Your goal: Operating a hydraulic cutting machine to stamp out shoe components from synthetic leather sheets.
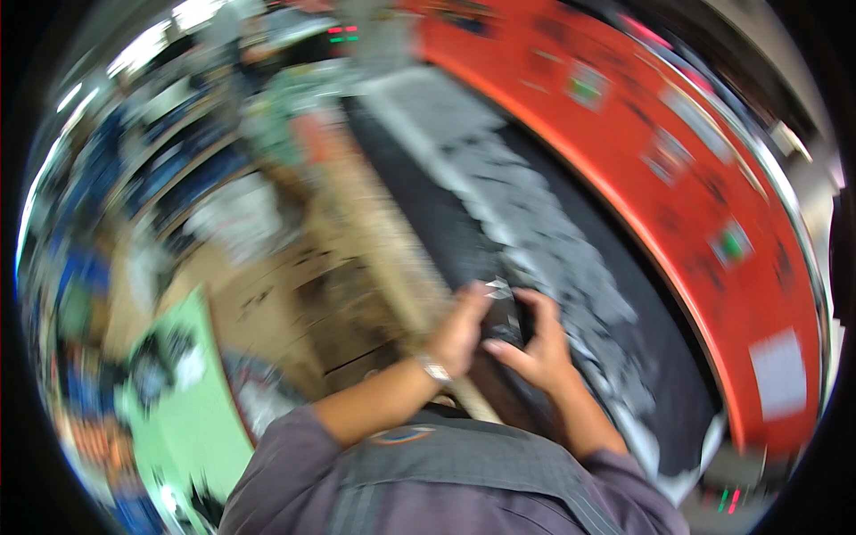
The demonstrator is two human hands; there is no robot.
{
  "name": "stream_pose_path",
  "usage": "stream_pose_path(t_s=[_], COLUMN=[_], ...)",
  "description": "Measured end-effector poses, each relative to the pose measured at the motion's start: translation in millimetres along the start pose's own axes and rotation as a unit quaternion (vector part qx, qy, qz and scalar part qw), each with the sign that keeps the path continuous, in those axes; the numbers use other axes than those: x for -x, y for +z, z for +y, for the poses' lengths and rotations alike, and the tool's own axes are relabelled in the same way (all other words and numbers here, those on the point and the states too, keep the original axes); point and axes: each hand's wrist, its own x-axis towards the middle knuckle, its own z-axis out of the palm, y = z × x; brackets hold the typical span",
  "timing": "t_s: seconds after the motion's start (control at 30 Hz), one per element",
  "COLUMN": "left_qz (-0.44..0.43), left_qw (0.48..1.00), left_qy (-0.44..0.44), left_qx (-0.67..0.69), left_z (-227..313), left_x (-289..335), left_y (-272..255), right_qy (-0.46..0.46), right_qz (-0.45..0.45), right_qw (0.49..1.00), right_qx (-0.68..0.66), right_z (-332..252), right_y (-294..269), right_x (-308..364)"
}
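Note:
Both hands are close together over the near edge of a long black belt (406, 192). Between them is a small dark, shiny bundle (504, 323) with pale glints on top; blur hides its exact kind. My left hand (464, 328), with a watch at the wrist, grips it from the left. On its other side my right hand (542, 343) curls around it, the thumb stretched toward the left. Just beyond the hands, many flat grey pieces (526, 209) lie overlapping along the belt beside a whitish strip.
An orange machine panel (624, 152) with paper sheets runs along the right side. To the left are a wooden edge (379, 223), brown cardboard (267, 294), a pale green board (192, 392) and white plastic bags (236, 218). Shelves with dark blue stacks (187, 165) stand farther back.

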Motion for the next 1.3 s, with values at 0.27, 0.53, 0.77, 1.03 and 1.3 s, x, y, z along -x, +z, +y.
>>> stream_pose_path(t_s=[0.27, 0.53, 0.77, 1.03, 1.3], left_qz=[0.030, 0.201, 0.365, 0.571, 0.426], left_qw=[0.975, 0.926, 0.793, 0.446, 0.383], left_qy=[0.208, 0.320, 0.371, 0.472, 0.730], left_qx=[0.072, -0.005, 0.315, 0.502, 0.372], left_z=[3.1, 75.4, 98.8, 119.2, 187.9], left_x=[88.7, 198.6, 270.7, 396.3, 593.0], left_y=[-8.6, -143.2, -275.7, -440.4, -545.5], right_qy=[-0.092, -0.175, -0.418, -0.131, 0.021], right_qz=[-0.065, -0.335, -0.391, -0.461, -0.491], right_qw=[0.991, 0.909, 0.819, 0.864, 0.870], right_qx=[-0.068, -0.175, -0.041, -0.153, -0.047], right_z=[-44.2, -106.7, -195.2, -209.5, -177.0], right_y=[55.6, 222.0, 382.3, 451.6, 446.6], right_x=[41.6, 19.4, 15.7, -21.5, -36.6])
